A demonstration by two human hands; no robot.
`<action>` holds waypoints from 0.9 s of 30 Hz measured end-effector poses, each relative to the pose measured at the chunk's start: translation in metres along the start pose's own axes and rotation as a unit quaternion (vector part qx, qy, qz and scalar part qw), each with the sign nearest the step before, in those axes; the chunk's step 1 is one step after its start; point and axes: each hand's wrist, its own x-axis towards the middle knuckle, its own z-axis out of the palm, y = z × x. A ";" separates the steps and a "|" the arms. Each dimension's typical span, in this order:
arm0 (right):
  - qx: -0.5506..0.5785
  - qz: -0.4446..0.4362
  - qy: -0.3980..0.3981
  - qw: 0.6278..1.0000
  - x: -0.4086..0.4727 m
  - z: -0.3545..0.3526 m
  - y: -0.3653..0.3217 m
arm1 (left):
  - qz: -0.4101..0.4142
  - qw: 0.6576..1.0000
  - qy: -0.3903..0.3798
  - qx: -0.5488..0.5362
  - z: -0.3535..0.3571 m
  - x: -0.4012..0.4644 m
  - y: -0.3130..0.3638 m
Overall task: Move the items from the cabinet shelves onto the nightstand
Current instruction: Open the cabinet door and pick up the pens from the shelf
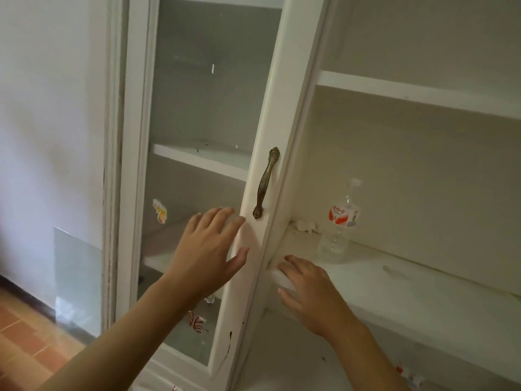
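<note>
A white cabinet stands in front of me with its glass door (262, 193) swung partly open; a brass handle (265, 183) runs down the door's frame. On the middle shelf (408, 286) stands a clear plastic water bottle (339, 224) with a red and white label, and a small crumpled white thing (306, 226) lies to its left by the inner corner. My left hand (208, 249) lies flat with straight fingers against the door's glass and frame, below the handle. My right hand (307, 289) rests open on the shelf's front edge, near the door, short of the bottle.
An upper shelf (417, 94) shows nothing on it. More shelves show through the door's glass, which carries small stickers (160, 211). A white wall lies to the left, with a reddish tiled floor (31, 342) below. Small items (408, 375) sit at the lower right, blurred.
</note>
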 end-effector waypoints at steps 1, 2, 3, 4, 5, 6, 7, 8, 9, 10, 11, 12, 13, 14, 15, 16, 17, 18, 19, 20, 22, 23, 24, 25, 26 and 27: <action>0.000 -0.006 -0.002 1.000 0.003 0.001 0.003 | -0.003 1.000 0.008 -0.005 0.000 0.004 0.000; -0.001 -0.012 -0.005 1.000 0.006 0.002 0.006 | -0.007 1.000 0.015 -0.010 0.001 0.008 0.000; 0.001 -0.017 -0.008 1.000 0.009 0.003 0.010 | -0.014 1.000 0.021 -0.015 0.001 0.011 0.001; 0.003 -0.021 -0.010 1.000 0.012 0.002 0.014 | -0.020 0.999 0.027 -0.018 0.002 0.015 0.002; 0.005 -0.025 -0.010 1.000 0.015 0.001 0.017 | -0.024 0.999 0.034 -0.018 0.003 0.018 0.002; 0.008 -0.030 -0.011 0.999 0.018 -0.001 0.019 | -0.028 0.999 0.038 -0.015 0.004 0.021 0.003; 0.013 -0.036 -0.012 0.999 0.021 -0.004 0.021 | -0.032 0.999 0.042 -0.010 0.005 0.024 0.004; 0.019 -0.041 -0.015 0.999 0.024 -0.006 0.022 | -0.037 0.998 0.047 -0.007 0.006 0.026 0.005; 0.026 -0.046 -0.020 0.998 0.026 -0.008 0.022 | -0.043 0.998 0.054 -0.005 0.007 0.029 0.006; 0.033 -0.049 -0.024 0.998 0.028 -0.010 0.023 | -0.048 0.997 0.062 -0.005 0.007 0.032 0.007; 0.038 -0.052 -0.028 0.998 0.029 -0.011 0.023 | -0.052 0.996 0.072 -0.006 0.008 0.035 0.008; 0.043 -0.055 -0.028 0.997 0.029 -0.011 0.024 | -0.056 0.995 0.083 -0.007 0.009 0.037 0.010; 0.047 -0.056 -0.027 0.997 0.030 -0.011 0.024 | -0.059 0.994 0.095 -0.006 0.010 0.040 0.011; 0.049 -0.057 -0.025 0.997 0.030 -0.011 0.024 | -0.063 0.992 0.105 -0.003 0.011 0.042 0.013; 0.052 -0.058 -0.022 0.997 0.030 -0.011 0.025 | -0.068 0.991 0.113 0.001 0.012 0.044 0.014; 0.054 -0.060 -0.020 0.997 0.031 -0.010 0.025 | -0.072 0.990 0.118 0.005 0.012 0.046 0.015; 0.055 -0.062 -0.019 0.996 0.031 -0.010 0.025 | -0.077 0.989 0.122 0.008 0.013 0.049 0.016; 0.056 -0.063 -0.020 0.996 0.031 -0.010 0.025 | -0.082 0.989 0.126 0.010 0.013 0.051 0.016; 0.056 -0.062 -0.020 0.996 0.031 -0.010 0.026 | -0.087 0.987 0.132 0.009 0.012 0.053 0.017; 0.056 -0.061 -0.020 0.996 0.031 -0.010 0.026 | -0.091 0.986 0.139 0.008 0.013 0.055 0.017; 0.057 -0.059 -0.018 0.996 0.029 -0.011 0.026 | -0.098 0.984 0.150 0.002 0.013 0.058 0.017; 0.059 -0.058 -0.017 0.996 0.029 -0.011 0.026 | -0.100 0.983 0.154 -0.001 0.013 0.060 0.017; 0.061 -0.056 -0.016 0.996 0.028 -0.012 0.026 | -0.100 0.982 0.159 -0.005 0.013 0.061 0.017; 0.064 -0.054 -0.017 0.996 0.028 -0.012 0.026 | -0.099 0.981 0.165 -0.010 0.013 0.063 0.017; 0.067 -0.054 -0.017 0.996 0.028 -0.011 0.026 | -0.097 0.980 0.173 -0.014 0.012 0.065 0.018; 0.068 -0.055 -0.017 0.996 0.028 -0.010 0.026 | -0.097 0.979 0.181 -0.019 0.011 0.067 0.019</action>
